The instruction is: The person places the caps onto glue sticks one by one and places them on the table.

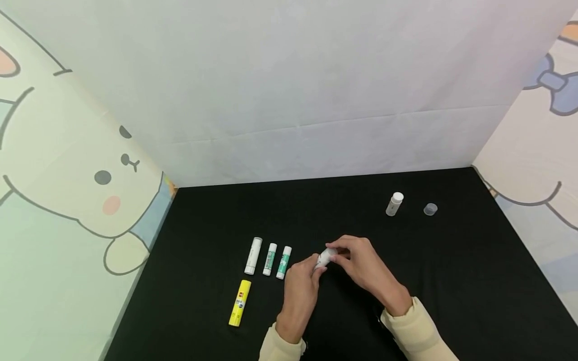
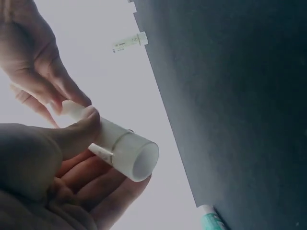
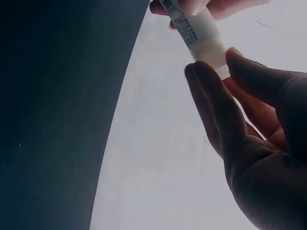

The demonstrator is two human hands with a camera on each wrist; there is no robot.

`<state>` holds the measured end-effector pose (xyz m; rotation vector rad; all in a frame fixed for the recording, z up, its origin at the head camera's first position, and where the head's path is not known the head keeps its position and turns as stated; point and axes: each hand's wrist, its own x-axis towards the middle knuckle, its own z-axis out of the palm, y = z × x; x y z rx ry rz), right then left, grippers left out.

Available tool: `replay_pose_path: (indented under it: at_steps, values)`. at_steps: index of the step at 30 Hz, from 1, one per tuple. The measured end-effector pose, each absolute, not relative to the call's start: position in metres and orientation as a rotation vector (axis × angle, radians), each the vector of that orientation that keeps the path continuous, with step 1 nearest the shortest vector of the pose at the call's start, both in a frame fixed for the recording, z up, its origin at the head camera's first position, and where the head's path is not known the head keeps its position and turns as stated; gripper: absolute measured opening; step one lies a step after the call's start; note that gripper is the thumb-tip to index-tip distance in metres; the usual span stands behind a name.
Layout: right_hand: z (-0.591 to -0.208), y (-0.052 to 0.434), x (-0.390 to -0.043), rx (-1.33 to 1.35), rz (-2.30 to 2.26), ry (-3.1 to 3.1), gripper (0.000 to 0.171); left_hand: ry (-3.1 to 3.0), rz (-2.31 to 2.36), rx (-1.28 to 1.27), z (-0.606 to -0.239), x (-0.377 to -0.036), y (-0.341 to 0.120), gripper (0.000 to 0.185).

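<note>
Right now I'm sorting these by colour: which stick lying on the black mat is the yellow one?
The yellow glue stick, lying alone nearest the person, just below the row of three: a white stick and two white-and-green ones.

White tube (image 2: 120,146) between left hand (image 2: 53,177) and right hand (image 2: 33,57) fingers.
</note>
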<state>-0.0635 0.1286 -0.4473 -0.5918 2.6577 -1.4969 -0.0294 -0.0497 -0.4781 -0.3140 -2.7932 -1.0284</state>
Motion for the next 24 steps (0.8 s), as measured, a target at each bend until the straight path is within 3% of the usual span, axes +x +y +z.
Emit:
replay_pose_path:
  at_steps: [17,24]
  values:
    - [-0.453,0.122,-0.056,-0.565,-1.630,2.652,0.033,-2.782,-0.958,-0.299,-0.472,-0.025,-0.052,0.010]
    - [-0.458,0.113,-0.055,-0.535,-1.658,2.631,0.034,-2.784,-0.928,-0.242,-0.474,-0.022,-0.058,0.021]
